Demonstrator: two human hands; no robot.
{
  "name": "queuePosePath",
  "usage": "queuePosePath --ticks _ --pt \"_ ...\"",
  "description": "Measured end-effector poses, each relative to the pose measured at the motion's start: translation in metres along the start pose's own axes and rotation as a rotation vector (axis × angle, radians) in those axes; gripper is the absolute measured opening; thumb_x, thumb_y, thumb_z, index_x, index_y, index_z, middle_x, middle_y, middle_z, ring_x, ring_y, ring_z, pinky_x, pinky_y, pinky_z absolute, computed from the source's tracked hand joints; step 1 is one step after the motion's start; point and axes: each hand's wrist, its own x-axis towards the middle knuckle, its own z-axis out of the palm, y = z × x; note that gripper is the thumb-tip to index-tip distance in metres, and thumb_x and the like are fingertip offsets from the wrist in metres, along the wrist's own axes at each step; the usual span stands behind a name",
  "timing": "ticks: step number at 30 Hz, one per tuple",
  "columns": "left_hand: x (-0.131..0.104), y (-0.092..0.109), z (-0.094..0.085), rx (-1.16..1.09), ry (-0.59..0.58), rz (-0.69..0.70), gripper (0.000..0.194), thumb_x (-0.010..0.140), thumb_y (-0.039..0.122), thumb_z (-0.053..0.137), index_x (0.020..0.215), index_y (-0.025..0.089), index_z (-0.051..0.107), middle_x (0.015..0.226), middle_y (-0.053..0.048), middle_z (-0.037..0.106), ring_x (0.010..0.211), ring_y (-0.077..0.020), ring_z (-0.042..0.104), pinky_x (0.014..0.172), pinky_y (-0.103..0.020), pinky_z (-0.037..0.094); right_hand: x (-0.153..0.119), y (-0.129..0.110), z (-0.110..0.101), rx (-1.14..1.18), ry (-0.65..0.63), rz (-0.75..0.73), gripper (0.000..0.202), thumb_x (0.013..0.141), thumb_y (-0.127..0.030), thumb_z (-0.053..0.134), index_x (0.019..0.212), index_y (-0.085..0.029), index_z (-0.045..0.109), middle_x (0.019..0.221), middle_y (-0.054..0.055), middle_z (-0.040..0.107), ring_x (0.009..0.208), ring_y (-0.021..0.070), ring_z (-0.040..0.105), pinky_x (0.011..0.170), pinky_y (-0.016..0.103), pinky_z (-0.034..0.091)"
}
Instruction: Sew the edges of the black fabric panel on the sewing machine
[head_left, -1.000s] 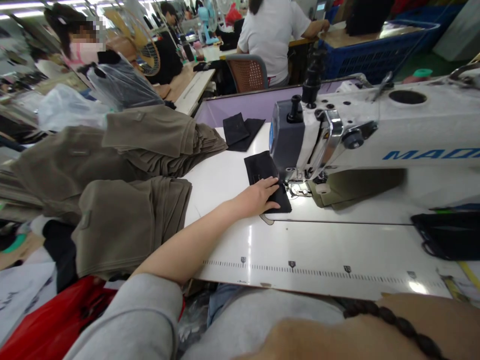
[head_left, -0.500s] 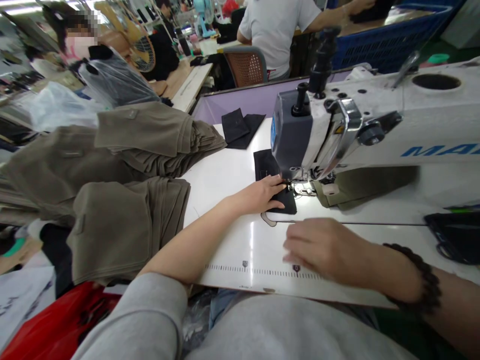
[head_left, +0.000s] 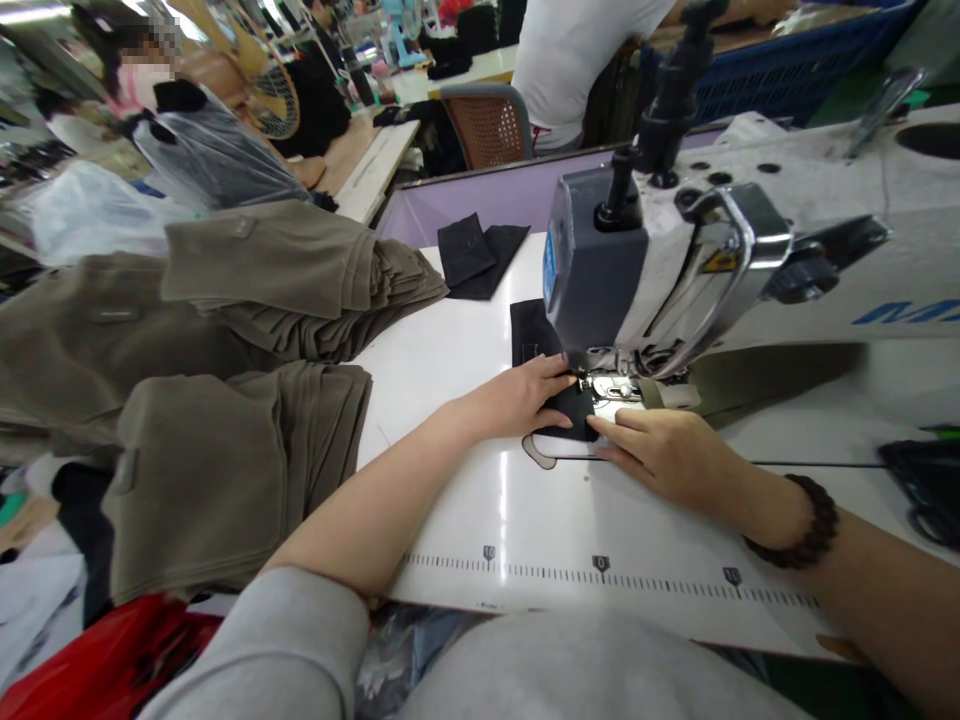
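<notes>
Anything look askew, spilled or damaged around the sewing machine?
Nothing looks spilled or damaged. Only mildly askew: two black fabric pieces near the white tabletop's far edge overlap at different angles. The black fabric piece under the left hand shows nothing odd.

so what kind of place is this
Probably a garment workshop: there's a sewing machine, a black fabric piece under the left hand beside it, and stacks of brown fabric to the left.
</notes>
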Motion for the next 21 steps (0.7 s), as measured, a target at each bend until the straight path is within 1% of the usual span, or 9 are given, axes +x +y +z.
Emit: queuePosePath --ticks 4,9,14,21 --pt "0.0004 0.0006 0.0003 0.026 0.008 0.006 0.048 0.08 0.034 0.058 0.116 0.003 0.049 0.123 -0.019 0.048 0.119 -0.0266 0.043 0.099 -0.036 0.037 -0.0002 0.0016 0.0022 0.016 -0.009 0.007 0.026 0.086 -0.029 0.045 0.103 -0.015 0.058 0.074 0.002 0.061 0.063 0.0133 0.057 0.053 0.026 0.036" --pt "0.0009 0.0014 0.0011 0.058 0.017 0.022 0.048 0.081 0.037 0.056 0.116 0.005 0.049 0.123 -0.018 0.049 0.119 -0.0263 0.043 0.098 -0.037 0.038 0.0001 0.0017 0.0022 0.032 0.0 0.004 0.026 0.087 -0.029 0.044 0.103 -0.014 0.058 0.075 0.003 0.061 0.063 0.013 0.058 0.054 0.025 0.037" --pt "0.0016 0.0004 -0.0008 0.065 0.009 0.04 0.047 0.081 0.035 0.056 0.115 0.003 0.051 0.122 -0.018 0.05 0.117 -0.0258 0.045 0.097 -0.035 0.039 0.0005 0.0007 0.0013 0.03 -0.007 0.005 0.026 0.087 -0.029 0.043 0.102 -0.014 0.058 0.074 0.003 0.061 0.063 0.0128 0.058 0.053 0.025 0.036" --pt "-0.0008 0.0025 -0.0009 0.117 0.037 0.078 0.051 0.078 0.038 0.059 0.114 0.002 0.052 0.12 -0.018 0.051 0.115 -0.0259 0.046 0.095 -0.036 0.041 -0.001 0.0021 0.0017 0.042 0.049 -0.097 0.03 0.089 -0.029 0.037 0.096 -0.015 0.063 0.067 0.002 0.059 0.058 0.0123 0.056 0.052 0.026 0.035"
